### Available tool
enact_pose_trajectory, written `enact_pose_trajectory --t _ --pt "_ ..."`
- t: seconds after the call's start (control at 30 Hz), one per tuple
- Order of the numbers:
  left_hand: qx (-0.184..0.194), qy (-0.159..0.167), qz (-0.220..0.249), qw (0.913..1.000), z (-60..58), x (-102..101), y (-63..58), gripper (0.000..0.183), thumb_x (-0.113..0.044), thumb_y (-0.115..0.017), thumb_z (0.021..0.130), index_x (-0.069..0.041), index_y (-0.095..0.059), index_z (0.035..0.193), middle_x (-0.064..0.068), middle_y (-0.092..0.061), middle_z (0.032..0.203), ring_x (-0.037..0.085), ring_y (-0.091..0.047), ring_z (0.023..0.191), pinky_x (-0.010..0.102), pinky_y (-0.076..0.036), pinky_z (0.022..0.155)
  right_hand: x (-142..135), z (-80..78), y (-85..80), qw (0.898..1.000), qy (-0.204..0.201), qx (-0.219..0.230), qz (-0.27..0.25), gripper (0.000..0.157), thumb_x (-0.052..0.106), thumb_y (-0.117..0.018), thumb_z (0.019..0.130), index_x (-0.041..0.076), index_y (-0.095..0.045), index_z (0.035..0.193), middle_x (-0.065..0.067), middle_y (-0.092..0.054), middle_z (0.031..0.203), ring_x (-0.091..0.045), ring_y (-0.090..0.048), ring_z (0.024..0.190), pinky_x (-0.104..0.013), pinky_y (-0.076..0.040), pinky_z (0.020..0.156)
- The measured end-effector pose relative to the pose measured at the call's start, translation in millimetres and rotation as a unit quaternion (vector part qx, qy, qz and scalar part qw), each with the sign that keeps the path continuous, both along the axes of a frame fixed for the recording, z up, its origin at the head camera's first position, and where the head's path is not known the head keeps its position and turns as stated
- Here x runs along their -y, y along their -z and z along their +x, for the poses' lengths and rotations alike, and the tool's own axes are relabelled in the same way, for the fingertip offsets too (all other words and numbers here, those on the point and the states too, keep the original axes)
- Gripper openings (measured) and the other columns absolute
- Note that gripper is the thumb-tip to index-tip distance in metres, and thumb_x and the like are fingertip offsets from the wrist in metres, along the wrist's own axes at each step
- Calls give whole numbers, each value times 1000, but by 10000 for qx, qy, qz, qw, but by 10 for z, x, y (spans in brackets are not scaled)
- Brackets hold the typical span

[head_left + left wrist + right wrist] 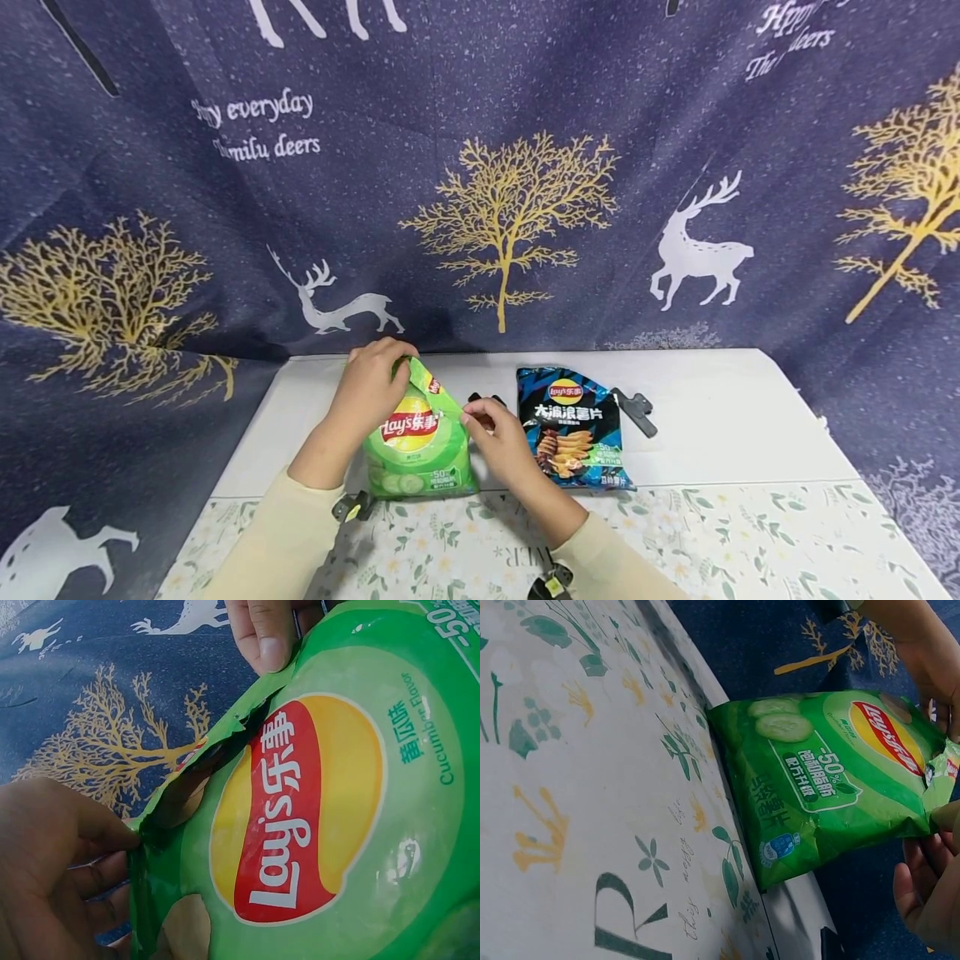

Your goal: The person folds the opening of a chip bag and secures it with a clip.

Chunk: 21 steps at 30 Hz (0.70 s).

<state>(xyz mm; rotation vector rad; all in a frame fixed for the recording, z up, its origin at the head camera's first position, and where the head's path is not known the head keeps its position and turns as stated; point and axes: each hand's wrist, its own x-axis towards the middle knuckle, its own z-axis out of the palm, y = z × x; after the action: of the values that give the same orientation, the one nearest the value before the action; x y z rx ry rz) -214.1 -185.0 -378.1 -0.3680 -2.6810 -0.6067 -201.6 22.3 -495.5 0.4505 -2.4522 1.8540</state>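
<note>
A green Lay's potato chip bag [420, 446], cucumber flavor, stands upright on the table with its front toward me. My left hand [378, 383] pinches its upper left corner between thumb and fingers. At the upper right corner, my right hand [498, 433] pinches the edge. Between the hands, the top strip slants down to the right; in the left wrist view the bag's top edge [244, 724] looks ragged, with a dark gap below it. The left hand [60, 862] shows there at lower left, and the right hand's thumb [271, 652] presses the far corner.
Right of the green bag lies a blue and black Lay's bag [573, 425]. A black clip [637, 410] rests beside it, and another black object [486, 400] shows partly behind my right hand. A floral cloth [675, 542] covers the near table; a dark blue curtain [480, 100] hangs behind.
</note>
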Motion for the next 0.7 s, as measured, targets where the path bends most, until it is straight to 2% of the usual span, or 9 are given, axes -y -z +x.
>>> enact_pose_trajectory --t 0.3,0.47,0.7 --pt "3 34 157 9999 -4 1 13 25 -19 -53 100 -9 -74 109 9 -73 112 32 -66 115 53 -42 98 9 -5 21 10000 11 29 -7 15 26 -63 101 15 -70 108 0 -68 105 -13 -63 95 -24 -53 85" --pt "105 7 105 9999 10 -5 0 24 -22 -57 98 -9 -74 109 9 -72 115 33 -65 118 54 -42 100 11 0 10 9999 47 81 44 14 25 -64 100 15 -71 108 0 -69 103 -13 -63 94 -25 -54 85" --pt "114 6 97 9999 15 0 4 19 -18 -61 97 -8 -73 108 10 -72 113 33 -65 117 53 -42 99 11 1 16 9998 1 153 97 16 28 -64 100 16 -72 108 1 -69 103 -13 -64 95 -26 -53 86"
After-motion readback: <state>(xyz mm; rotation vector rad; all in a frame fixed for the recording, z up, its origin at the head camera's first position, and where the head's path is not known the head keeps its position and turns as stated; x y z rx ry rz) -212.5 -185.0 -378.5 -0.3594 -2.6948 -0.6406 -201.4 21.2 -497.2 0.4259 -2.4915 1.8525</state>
